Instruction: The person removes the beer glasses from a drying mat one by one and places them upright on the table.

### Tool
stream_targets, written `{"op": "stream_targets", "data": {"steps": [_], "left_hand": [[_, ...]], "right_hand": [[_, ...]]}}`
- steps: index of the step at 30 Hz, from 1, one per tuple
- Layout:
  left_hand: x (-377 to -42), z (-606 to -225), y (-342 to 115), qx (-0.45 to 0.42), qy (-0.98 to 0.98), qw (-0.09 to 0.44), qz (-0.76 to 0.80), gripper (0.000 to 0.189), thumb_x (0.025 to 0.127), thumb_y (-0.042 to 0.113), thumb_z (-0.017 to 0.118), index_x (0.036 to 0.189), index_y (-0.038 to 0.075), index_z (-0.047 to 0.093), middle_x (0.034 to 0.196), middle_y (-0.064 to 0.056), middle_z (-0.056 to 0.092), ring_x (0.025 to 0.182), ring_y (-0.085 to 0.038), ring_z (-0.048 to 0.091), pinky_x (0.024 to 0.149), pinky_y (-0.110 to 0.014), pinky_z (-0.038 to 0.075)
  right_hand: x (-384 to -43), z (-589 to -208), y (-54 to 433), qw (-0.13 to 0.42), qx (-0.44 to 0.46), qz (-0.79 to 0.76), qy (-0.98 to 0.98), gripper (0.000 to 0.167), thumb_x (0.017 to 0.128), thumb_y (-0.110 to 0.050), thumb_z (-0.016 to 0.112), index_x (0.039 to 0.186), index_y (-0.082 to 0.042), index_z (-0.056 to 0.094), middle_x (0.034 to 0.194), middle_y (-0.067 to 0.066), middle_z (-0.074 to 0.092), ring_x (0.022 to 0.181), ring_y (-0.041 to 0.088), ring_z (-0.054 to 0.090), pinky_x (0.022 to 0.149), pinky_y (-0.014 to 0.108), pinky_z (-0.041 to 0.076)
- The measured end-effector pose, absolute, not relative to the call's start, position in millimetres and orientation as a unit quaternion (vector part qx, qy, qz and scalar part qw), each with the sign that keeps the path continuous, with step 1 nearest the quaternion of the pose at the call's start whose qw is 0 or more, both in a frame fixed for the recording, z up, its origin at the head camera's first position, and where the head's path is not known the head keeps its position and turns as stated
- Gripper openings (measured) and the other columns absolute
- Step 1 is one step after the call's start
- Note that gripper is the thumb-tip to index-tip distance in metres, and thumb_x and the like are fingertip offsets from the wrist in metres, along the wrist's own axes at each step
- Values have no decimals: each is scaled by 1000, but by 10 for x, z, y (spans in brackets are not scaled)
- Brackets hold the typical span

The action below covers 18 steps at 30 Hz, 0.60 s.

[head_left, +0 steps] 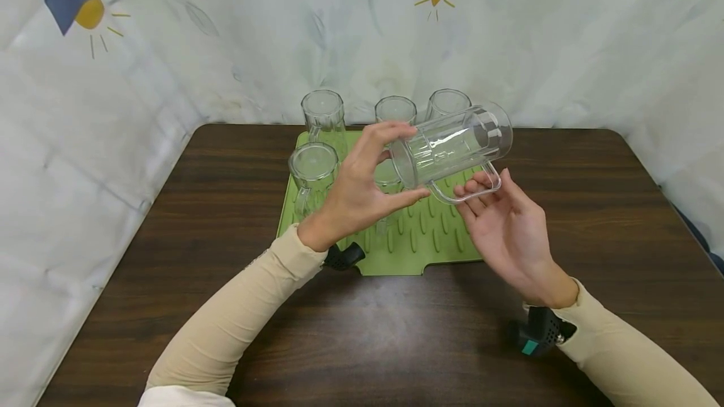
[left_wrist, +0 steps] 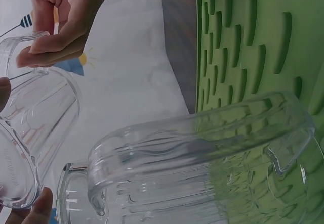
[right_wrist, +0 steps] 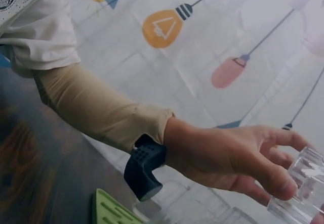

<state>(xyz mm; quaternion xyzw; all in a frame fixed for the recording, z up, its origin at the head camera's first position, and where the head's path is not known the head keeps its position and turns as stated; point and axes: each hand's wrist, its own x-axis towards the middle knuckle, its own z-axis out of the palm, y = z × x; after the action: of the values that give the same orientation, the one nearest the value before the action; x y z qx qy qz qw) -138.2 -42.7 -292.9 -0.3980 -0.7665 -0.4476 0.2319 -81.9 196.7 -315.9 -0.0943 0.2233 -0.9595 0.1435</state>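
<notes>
Above the green mat [head_left: 415, 256], the left hand [head_left: 359, 187] pinches a glass mug [head_left: 452, 146] by its base, likely freeing the handle [head_left: 453, 200] for the right hand's [head_left: 511, 237] relaxed, touching fingers.

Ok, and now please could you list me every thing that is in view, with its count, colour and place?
Held mug: one, clear, tilted above the mat
Standing mugs: five, clear, on the mat, some partly hidden
Ridged mat: one, green, on the table
Table: one, dark brown, under the mat
Printed sheet: white with coloured motifs, behind and beside the table
Wrist devices: two, mainly black, one at each wrist
Forearm sleeves: two, beige, on the forearms
Left hand: one, bare, gripping the held mug's base end
Right hand: one, bare, palm up, fingers at that mug's handle
</notes>
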Motion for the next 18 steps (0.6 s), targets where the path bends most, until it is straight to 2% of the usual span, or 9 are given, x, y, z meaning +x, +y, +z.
{"op": "stream_targets", "data": {"steps": [5, 13, 18], "left_hand": [[-1382, -2938, -423, -396, -769, 221, -450, 78, 78, 19, 93, 141, 1, 51, 145, -21, 51, 134, -29, 54, 103, -26, 57], [-1391, -2948, -413, -406, -768, 215, -447, 79, 78, 19, 93, 141, 1, 49, 143, -20, 51, 133, -28, 54, 103, -24, 57], [-1399, -2938, -408, -415, -768, 219, -437, 81, 78, 20, 93, 141, 1, 47, 143, -20, 50, 133, -28, 53, 102, -23, 57]], "right_hand": [[-795, -3150, 1931, 144, -77, -970, 182, 35, 114, -27, 35, 108, 0, 55, 105, 14, 62, 107, 29, 65, 103, 33, 56], [-763, -3147, 1928, 146, -81, -976, 136, 24, 113, -21, 39, 104, -1, 47, 97, 12, 47, 95, 28, 51, 94, 35, 51], [-751, -3136, 1943, 148, -100, -975, 131, 25, 113, -21, 37, 104, 0, 47, 96, 13, 49, 94, 28, 55, 97, 37, 51]]}}
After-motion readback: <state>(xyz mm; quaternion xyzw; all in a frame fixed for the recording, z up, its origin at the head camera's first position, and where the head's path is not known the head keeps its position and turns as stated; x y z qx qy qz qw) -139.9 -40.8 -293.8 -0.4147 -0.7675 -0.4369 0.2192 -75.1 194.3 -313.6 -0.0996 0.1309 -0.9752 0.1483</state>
